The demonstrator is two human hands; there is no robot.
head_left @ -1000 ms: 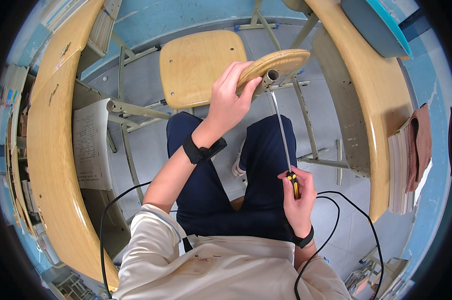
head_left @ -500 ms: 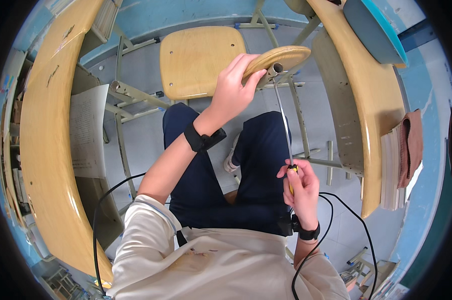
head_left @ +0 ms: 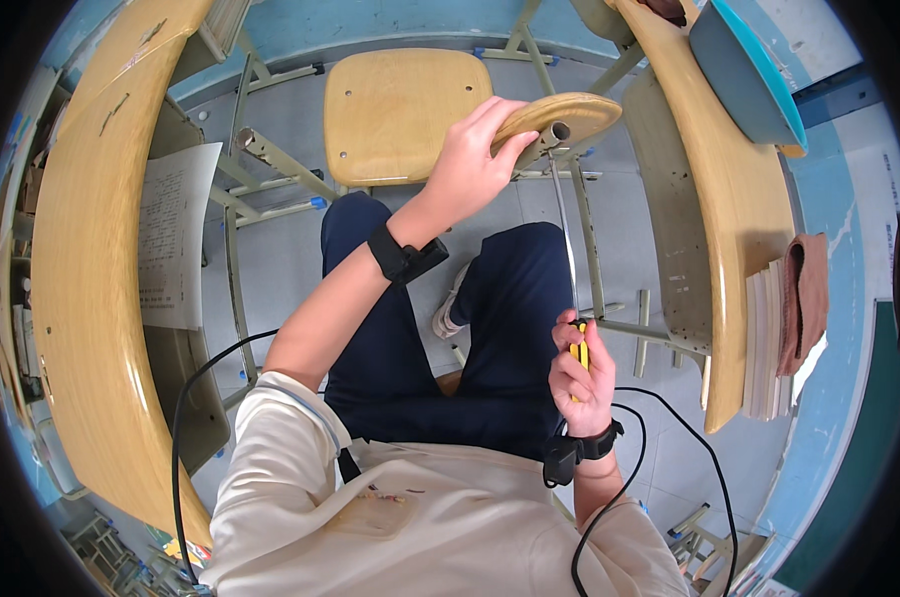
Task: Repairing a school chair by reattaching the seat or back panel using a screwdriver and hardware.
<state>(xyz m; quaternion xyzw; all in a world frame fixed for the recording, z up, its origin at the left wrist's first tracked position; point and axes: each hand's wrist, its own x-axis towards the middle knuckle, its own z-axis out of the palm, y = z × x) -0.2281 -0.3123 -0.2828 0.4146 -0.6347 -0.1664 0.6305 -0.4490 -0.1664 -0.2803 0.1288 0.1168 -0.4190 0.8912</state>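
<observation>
My left hand (head_left: 470, 164) grips the near-left edge of a tilted wooden chair panel (head_left: 584, 109), thumb underneath and fingers over the top. An open-ended metal tube (head_left: 557, 132) runs along the panel's underside. Lower right, my right hand (head_left: 586, 388) is closed round the yellow and black handle of a long screwdriver (head_left: 565, 239). Its thin shaft points up and away toward the tube, and the tip appears to meet the underside there; the exact contact is too small to tell. Beyond my knees lies a wooden seat (head_left: 405, 119) with metal fasteners at its corners.
Wooden desks stand at left (head_left: 92, 298) and right (head_left: 733, 249). The right desk has a teal basin (head_left: 743, 80), with stacked books (head_left: 765, 343) and a brown cloth (head_left: 803, 303) beside it. Metal chair legs (head_left: 589, 224) stand ahead. A black cable (head_left: 689, 438) trails by my right arm.
My right hand has turned round the screwdriver handle, its fingers now curled tighter with more yellow showing. The left hand keeps its hold on the panel. The whole view has shifted slightly.
</observation>
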